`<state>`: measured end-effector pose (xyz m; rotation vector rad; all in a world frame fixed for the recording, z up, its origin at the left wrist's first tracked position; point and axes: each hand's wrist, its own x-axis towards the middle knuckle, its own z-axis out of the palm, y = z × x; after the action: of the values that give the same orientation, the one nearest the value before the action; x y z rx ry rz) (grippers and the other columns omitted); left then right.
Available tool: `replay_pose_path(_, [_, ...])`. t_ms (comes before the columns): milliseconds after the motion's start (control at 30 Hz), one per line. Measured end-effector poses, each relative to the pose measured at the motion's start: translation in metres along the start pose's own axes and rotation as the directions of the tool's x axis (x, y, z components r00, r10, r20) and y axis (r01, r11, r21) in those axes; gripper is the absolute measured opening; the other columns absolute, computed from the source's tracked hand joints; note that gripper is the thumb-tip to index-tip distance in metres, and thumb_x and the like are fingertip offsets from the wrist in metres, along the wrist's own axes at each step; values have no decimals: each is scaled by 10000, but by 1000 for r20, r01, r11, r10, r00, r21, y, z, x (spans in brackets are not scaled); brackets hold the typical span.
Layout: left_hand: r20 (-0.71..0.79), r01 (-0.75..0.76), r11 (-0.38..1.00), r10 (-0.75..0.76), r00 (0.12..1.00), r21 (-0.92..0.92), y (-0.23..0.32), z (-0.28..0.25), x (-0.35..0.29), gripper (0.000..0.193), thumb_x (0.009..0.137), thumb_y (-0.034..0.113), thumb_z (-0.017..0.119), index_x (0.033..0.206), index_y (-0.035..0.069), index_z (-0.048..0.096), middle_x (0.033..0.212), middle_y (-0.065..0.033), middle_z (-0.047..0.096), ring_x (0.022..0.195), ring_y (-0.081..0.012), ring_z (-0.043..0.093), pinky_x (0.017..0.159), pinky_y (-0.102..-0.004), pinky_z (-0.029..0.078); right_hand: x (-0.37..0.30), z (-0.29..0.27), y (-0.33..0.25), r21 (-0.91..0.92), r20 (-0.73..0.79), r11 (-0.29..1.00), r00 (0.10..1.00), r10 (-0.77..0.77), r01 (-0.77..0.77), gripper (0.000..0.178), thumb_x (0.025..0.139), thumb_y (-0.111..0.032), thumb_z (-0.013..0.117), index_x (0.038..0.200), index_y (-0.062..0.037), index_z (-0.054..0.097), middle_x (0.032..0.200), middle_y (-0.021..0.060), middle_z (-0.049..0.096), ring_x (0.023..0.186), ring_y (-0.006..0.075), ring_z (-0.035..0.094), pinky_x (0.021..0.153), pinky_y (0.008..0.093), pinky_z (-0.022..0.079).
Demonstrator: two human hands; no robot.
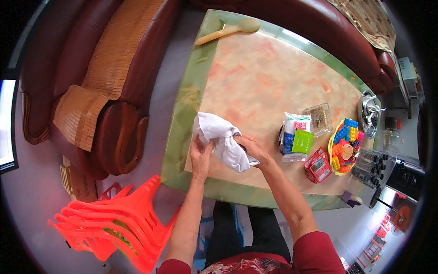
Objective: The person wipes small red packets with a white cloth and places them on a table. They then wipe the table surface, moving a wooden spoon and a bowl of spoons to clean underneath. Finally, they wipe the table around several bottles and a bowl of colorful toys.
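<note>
A crumpled white cloth [221, 137] is bunched between my two hands above the near left part of the table. My left hand [200, 153] grips its left side, thumb toward the middle of the cloth. From the right, my right hand [250, 148] is closed on the twisted part, with its fingertips hidden in the folds. One end of the cloth flares out past my left hand, and the other hangs below my right hand. Under it lies the stone-look table [246, 82] with a green border.
Right of my hands lie snack packets [296, 137], a clear plastic box [319, 118], a red packet [318, 165], a yellow basket of toy bricks [335, 165] and a metal bowl of utensils [365, 123]. A large spoon [232, 30] rests far left. Red stacked chairs [114, 219] stand near left, beside a sofa [132, 109].
</note>
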<state>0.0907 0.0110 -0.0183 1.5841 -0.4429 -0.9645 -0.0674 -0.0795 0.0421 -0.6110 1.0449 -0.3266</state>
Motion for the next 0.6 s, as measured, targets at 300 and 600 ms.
replay_pose_path(300, [82, 191, 951, -176, 981, -242, 47, -42, 6, 173, 819, 114, 545, 974, 54, 597, 901, -24, 627, 819, -130, 600, 713, -311, 518, -38, -25, -23, -818, 9, 528, 924, -383, 227, 423, 919, -357, 452, 865, 39, 592, 826, 215, 583, 758, 364, 559, 723, 405, 447])
replay_pose_path(600, [170, 348, 654, -320, 932, -672, 47, -32, 16, 234, 801, 74, 493, 1020, 144, 541, 1025, -55, 615, 870, -239, 617, 679, -421, 520, -22, -51, -8, -769, -102, 613, 912, -396, 180, 368, 920, -250, 408, 914, 49, 622, 598, 131, 590, 500, 175, 559, 482, 358, 448])
